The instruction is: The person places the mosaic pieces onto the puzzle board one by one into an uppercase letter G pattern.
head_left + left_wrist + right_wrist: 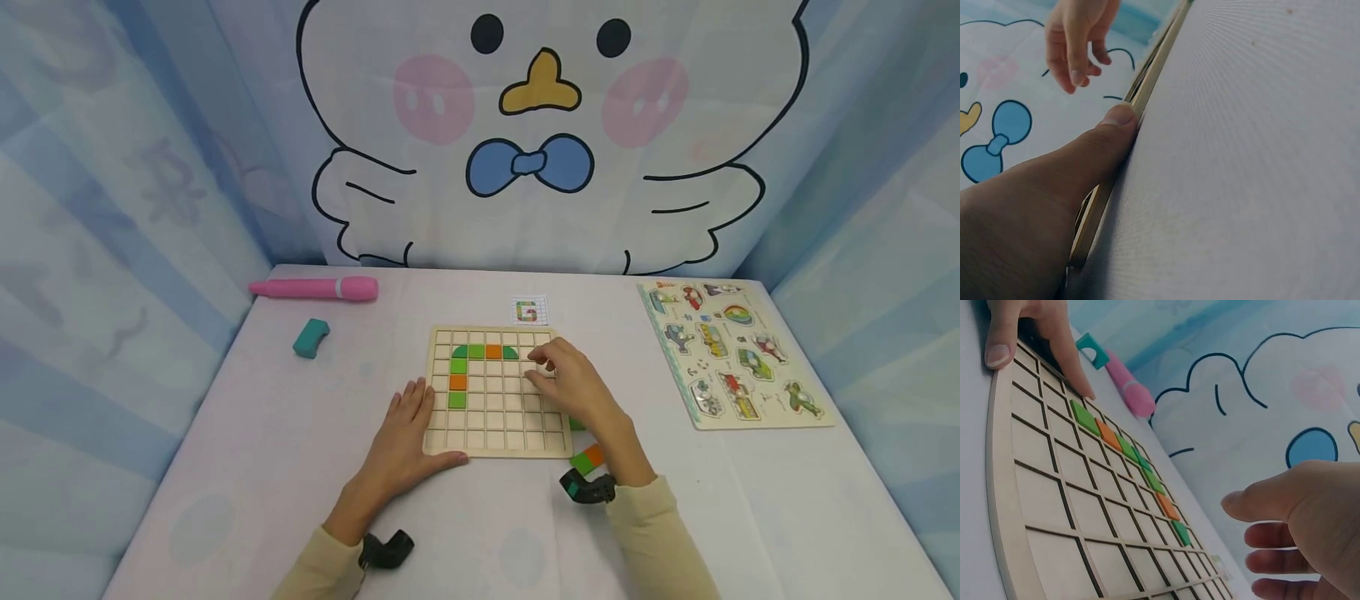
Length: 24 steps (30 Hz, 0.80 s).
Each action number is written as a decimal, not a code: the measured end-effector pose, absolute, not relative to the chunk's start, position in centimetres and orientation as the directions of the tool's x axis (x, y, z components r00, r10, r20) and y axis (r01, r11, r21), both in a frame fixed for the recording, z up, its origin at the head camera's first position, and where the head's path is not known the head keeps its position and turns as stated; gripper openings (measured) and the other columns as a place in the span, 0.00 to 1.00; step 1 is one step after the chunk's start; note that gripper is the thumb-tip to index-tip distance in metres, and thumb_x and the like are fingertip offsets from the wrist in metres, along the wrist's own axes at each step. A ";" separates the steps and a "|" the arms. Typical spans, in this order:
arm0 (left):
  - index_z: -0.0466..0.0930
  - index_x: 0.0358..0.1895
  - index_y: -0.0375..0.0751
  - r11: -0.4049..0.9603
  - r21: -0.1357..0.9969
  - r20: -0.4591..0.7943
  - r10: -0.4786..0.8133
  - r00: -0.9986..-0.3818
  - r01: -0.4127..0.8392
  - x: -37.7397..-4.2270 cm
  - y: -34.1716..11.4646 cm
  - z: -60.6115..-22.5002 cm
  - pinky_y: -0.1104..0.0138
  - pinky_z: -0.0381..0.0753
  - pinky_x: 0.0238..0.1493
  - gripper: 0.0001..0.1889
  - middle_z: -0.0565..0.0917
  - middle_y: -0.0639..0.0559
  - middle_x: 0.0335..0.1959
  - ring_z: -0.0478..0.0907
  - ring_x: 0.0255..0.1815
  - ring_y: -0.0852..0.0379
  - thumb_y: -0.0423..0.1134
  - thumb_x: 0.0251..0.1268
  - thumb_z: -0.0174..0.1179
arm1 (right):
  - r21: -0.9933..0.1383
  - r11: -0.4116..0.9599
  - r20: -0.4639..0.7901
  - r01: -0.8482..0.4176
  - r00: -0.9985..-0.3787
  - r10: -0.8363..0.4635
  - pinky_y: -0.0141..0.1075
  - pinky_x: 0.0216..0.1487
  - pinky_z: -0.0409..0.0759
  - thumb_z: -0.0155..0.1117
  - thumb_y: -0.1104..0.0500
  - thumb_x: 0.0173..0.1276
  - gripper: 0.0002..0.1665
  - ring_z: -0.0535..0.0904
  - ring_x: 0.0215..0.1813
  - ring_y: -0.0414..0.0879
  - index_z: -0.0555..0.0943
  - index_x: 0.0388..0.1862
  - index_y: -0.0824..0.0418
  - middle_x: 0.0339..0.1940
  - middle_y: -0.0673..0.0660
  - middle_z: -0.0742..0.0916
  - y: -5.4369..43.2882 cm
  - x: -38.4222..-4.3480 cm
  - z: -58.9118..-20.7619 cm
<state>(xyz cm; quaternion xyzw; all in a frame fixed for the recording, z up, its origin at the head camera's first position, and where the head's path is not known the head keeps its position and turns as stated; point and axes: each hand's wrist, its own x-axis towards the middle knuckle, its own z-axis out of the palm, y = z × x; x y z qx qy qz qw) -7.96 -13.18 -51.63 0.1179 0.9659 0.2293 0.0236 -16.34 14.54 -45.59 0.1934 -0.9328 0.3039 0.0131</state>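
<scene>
A wooden grid board (497, 417) lies flat on the table. Its upper-left cells hold a column of green and orange square tiles (458, 382). Along the top runs a row of tiles ending in a dark green rounded tile (510, 353). My left hand (401, 437) rests at the board's left edge with fingers extended, its thumb (1107, 134) against the front edge. Over the board's right side hovers my right hand (573, 383); its fingers are loosely bent, thumb and index apart, and nothing shows between them in the right wrist view.
Loose green and orange tiles (588, 459) lie beside the board under my right wrist. Behind the board is a small pattern card (529, 311). A teal arch block (311, 338) and pink pen (315, 288) sit left; a picture puzzle board (678, 379) lies right.
</scene>
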 end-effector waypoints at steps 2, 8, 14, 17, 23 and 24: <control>0.54 0.78 0.31 0.867 0.447 0.012 0.239 -0.971 0.219 -8.0 -13.2 -51.7 0.48 0.46 0.83 0.62 0.51 0.37 0.82 0.45 0.84 0.42 0.74 0.50 0.64 | -0.565 0.744 0.134 -0.357 -0.929 -0.344 0.41 0.46 0.80 0.69 0.56 0.68 0.16 0.78 0.45 0.48 0.83 0.52 0.63 0.46 0.56 0.84 15.0 -16.3 -45.7; 0.54 0.78 0.31 0.869 0.442 0.018 0.238 -0.971 0.221 -8.0 -13.1 -51.7 0.48 0.47 0.83 0.62 0.52 0.37 0.82 0.46 0.84 0.42 0.74 0.50 0.65 | -0.573 0.751 0.117 -0.327 -0.940 -0.320 0.39 0.43 0.79 0.67 0.56 0.69 0.17 0.76 0.42 0.49 0.83 0.52 0.63 0.44 0.57 0.83 16.4 -16.1 -46.0; 0.55 0.77 0.30 0.868 0.445 0.029 0.234 -0.972 0.223 -7.9 -13.1 -51.5 0.48 0.48 0.83 0.62 0.53 0.36 0.82 0.47 0.84 0.41 0.73 0.50 0.65 | -0.555 0.773 0.118 -0.307 -0.949 -0.293 0.39 0.44 0.81 0.68 0.57 0.69 0.16 0.78 0.44 0.49 0.82 0.52 0.62 0.46 0.57 0.84 17.7 -16.4 -46.4; 0.55 0.77 0.30 0.866 0.447 0.035 0.234 -0.972 0.224 -7.9 -13.1 -51.5 0.48 0.48 0.83 0.62 0.53 0.36 0.81 0.47 0.84 0.41 0.73 0.49 0.66 | -0.554 0.779 0.112 -0.294 -0.953 -0.281 0.42 0.46 0.82 0.68 0.57 0.69 0.16 0.79 0.45 0.51 0.82 0.53 0.62 0.48 0.58 0.84 18.1 -16.5 -46.5; 0.55 0.77 0.30 0.866 0.447 0.032 0.236 -0.971 0.225 -7.9 -13.1 -51.4 0.48 0.48 0.83 0.62 0.53 0.36 0.81 0.47 0.84 0.41 0.73 0.50 0.66 | -0.558 0.789 0.083 -0.256 -0.964 -0.254 0.44 0.47 0.82 0.67 0.58 0.69 0.17 0.79 0.46 0.51 0.82 0.54 0.63 0.48 0.59 0.84 18.9 -16.6 -46.9; 0.55 0.77 0.30 0.866 0.447 0.032 0.236 -0.971 0.225 -7.9 -13.2 -51.4 0.48 0.48 0.83 0.62 0.53 0.36 0.81 0.47 0.84 0.41 0.73 0.50 0.65 | -0.559 0.790 0.077 -0.250 -0.965 -0.250 0.44 0.48 0.82 0.67 0.58 0.69 0.17 0.79 0.46 0.51 0.82 0.54 0.63 0.48 0.59 0.84 18.9 -16.6 -47.0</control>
